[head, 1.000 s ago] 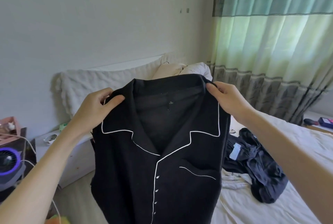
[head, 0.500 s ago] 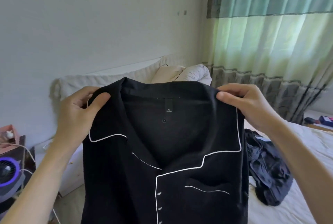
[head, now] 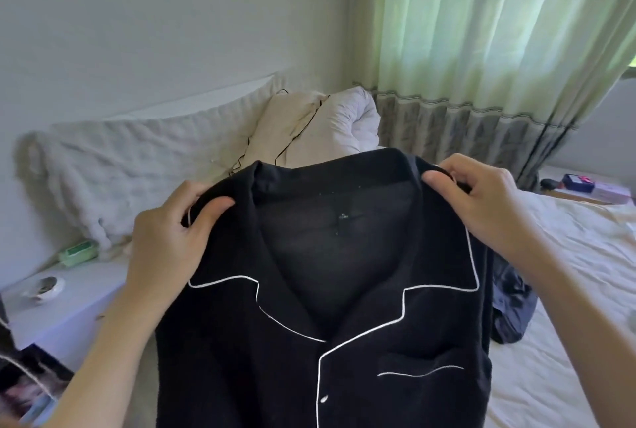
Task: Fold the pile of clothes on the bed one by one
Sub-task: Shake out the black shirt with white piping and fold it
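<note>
Shirt [head: 344,341] hangs btwn hands, L hand [head: 168,242] & R hand [head: 481,200] each pinching a shoulder.

The bed [head: 568,255] wears a pale, wrinkled sheet. A dark garment [head: 512,310] lies crumpled at three o'clock, white pillows [head: 330,128] at twelve.

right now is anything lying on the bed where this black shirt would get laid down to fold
Yes. A crumpled dark garment lies on the bed just right of the black shirt, partly hidden behind it. Both hands, left and right, already pinch the shoulders.
</note>
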The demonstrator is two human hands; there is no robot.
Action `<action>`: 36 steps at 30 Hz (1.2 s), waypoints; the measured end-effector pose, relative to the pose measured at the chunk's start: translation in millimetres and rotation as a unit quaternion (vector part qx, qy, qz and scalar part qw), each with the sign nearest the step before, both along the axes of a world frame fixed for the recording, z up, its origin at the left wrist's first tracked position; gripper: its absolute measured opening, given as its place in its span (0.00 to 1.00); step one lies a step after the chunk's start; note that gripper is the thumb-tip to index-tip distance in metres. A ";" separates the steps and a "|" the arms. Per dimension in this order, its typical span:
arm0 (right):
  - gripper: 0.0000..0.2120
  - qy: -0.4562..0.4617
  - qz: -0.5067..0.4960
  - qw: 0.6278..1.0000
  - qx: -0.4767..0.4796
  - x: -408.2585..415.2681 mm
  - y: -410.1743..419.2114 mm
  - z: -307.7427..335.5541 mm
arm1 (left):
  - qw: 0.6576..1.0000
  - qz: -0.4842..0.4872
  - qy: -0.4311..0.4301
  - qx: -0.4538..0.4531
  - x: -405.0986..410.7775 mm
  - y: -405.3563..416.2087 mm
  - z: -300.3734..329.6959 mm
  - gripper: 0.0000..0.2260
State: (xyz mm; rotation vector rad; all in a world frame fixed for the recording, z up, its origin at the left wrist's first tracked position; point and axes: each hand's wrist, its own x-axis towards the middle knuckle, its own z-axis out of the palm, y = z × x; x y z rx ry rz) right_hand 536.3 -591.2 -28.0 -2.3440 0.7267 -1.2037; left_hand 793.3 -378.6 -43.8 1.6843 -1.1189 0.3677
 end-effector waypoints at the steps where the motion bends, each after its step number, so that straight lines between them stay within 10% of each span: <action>1: 0.12 0.007 -0.020 1.000 -0.017 10.2 -8.9 0.4 | 1.000 0.003 -0.024 0.007 11.6 -9.9 -1.5 0.11; 7: 0.18 0.064 -0.092 0.990 -0.089 103.5 -101.2 -24.0 | 0.988 0.059 -0.123 0.067 91.6 -93.5 -14.0 0.23; 18: 0.19 0.224 -0.126 0.961 -0.102 347.0 -338.4 -205.3 | 0.931 0.114 -0.214 0.273 323.1 -330.5 -170.4 0.13; 36: 0.19 0.287 -0.112 0.941 0.142 496.4 -472.9 -513.7 | 0.887 0.157 -0.079 0.428 468.4 -502.3 -463.1 0.19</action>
